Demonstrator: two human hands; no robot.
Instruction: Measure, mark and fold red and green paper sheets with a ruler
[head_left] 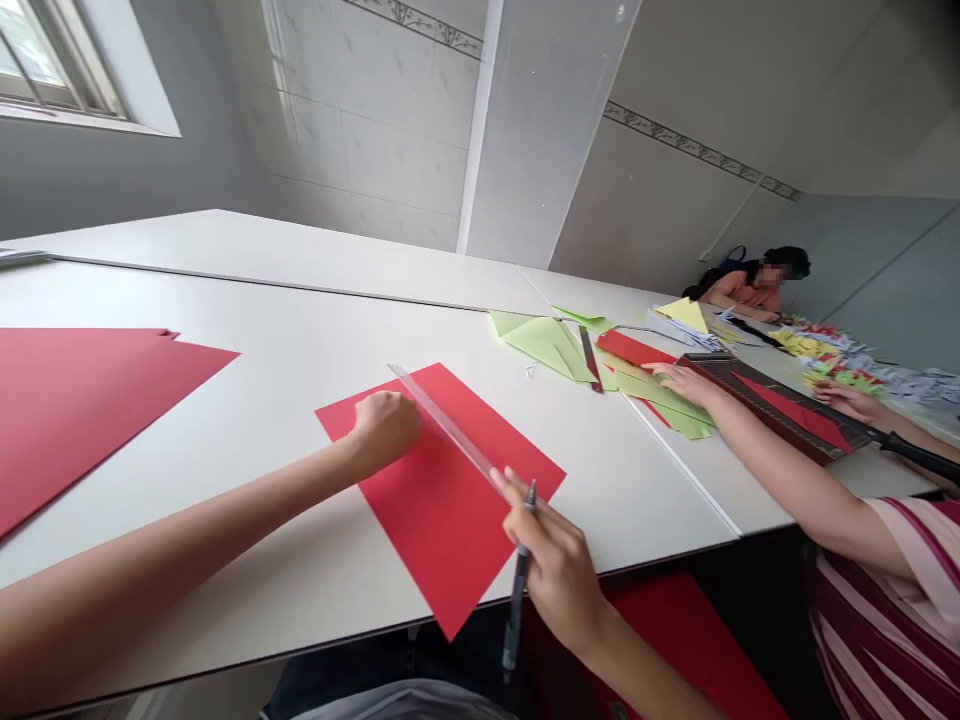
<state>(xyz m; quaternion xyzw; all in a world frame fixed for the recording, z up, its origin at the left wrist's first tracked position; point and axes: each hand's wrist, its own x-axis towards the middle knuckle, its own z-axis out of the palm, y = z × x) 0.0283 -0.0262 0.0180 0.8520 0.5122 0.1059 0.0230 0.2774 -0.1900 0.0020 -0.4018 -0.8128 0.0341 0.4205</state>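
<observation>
A sheet of red paper [442,530] lies at an angle on the white table, one corner jutting past the front edge. Across it runs a clear plastic ruler [450,425]. My left hand [388,430] is closed in a fist on the sheet, beside the ruler's far part; whatever may be inside the fist is hidden. At the ruler's near end, the fingertips of my right hand [551,550] touch it. A dark pen [515,600] is held in that same hand, its lower end pointing down past the table edge.
More red paper [90,410] lies at left. Green sheets [547,345] and a dark ruler [591,358] are to the right. A co-worker's hand [682,385] rests on green strips beside a paper trimmer [780,400]. Another person [754,285] sits farther back, near folded paper pieces [840,350].
</observation>
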